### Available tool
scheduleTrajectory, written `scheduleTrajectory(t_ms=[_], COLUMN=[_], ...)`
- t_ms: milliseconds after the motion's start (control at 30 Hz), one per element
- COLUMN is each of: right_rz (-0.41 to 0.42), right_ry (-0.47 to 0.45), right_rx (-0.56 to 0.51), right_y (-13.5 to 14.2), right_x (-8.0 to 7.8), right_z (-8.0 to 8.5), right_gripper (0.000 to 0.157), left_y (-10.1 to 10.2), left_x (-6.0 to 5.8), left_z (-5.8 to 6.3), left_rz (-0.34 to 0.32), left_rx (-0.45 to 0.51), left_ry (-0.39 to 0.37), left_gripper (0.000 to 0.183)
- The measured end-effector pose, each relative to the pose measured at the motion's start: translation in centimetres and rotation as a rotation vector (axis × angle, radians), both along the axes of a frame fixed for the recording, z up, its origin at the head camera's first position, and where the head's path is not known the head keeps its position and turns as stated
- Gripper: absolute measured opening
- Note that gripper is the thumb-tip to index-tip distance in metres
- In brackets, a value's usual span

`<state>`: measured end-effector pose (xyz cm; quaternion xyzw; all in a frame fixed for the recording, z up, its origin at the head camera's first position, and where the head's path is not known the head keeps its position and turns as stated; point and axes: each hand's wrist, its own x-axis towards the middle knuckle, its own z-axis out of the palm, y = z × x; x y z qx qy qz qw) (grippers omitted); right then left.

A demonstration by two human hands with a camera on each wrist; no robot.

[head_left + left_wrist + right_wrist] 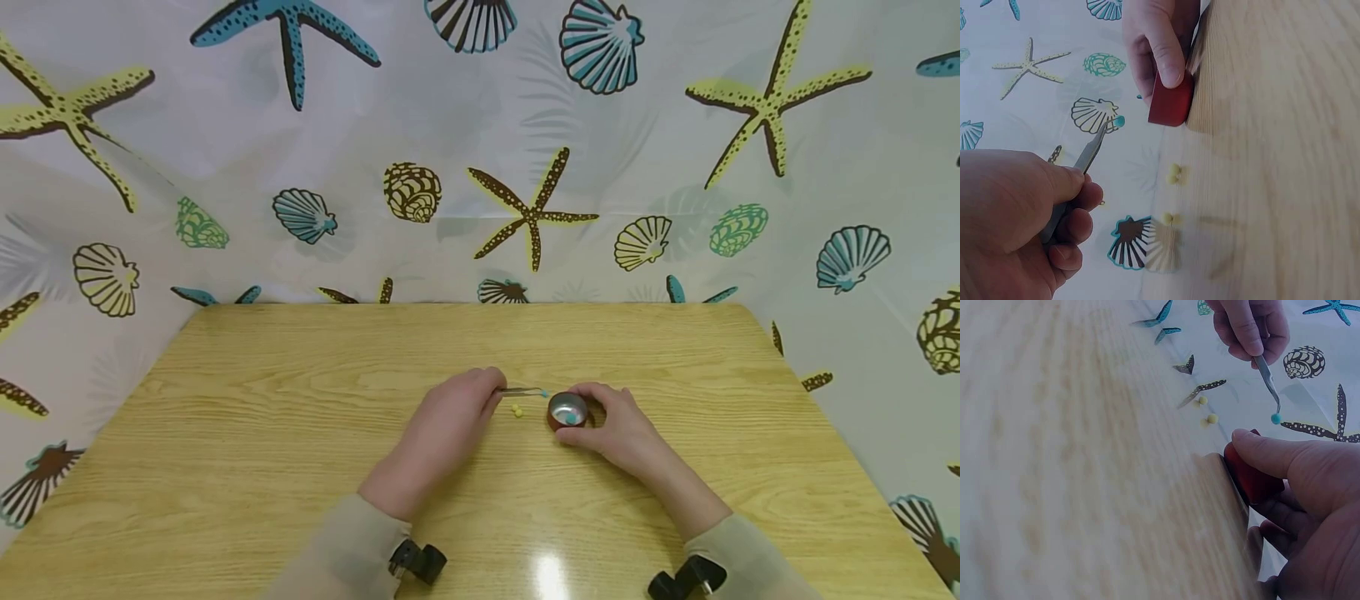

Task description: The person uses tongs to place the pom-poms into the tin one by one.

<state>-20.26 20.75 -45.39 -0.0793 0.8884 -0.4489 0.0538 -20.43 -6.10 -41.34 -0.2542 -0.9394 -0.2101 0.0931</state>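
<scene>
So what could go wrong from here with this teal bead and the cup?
The teal bead is pinched at the very tips of the tweezers, so it could slip and roll away. Loose yellow beads lie on the table between the left hand and the red cup, so a low pass might scatter them.

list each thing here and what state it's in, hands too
Tweezers: held, tips closed
Red cup: mouth up, something blue inside
Blue bead: pinched in the tweezer tips, outside the cup
Yellow beads: loose on the table
Left hand: gripping the tweezers
Right hand: holding the cup by its sides
</scene>
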Motion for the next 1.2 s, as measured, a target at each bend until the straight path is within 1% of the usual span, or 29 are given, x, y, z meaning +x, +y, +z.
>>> scheduleTrajectory(t_ms=[100,267,467,967,1200], right_rz=[0.003,0.004,0.003,-0.005,-0.001], right_ry=[0.005,0.010,0.010,0.007,0.004], right_rx=[-0.006,-0.001,0.003,-0.006,0.002], right_y=[0.0,0.1,0.1,0.1,0.1], right_x=[0.0,-0.1,-0.2,-0.1,-0.2], right_z=[-0.1,-0.2,-0.2,-0.3,-0.3], right_gripper=[0.062,0.062,0.063,0.062,0.062], left_y=[0.6,1.2,1.6,1.7,1.4], left_x=[0.0,0.0,-0.1,-0.3,-0.3], left_z=[-0.1,-0.6,-0.9,-1.6,-1.5], left_rz=[-0.014,-0.015,-0.023,-0.017,-0.022], left_rx=[-0.005,-0.013,-0.029,-0.058,-0.060], left_ry=[-0.011,-0.034,-0.034,-0.032,-0.024], left_gripper=[0.009,0.012,0.008,0.006,0.005])
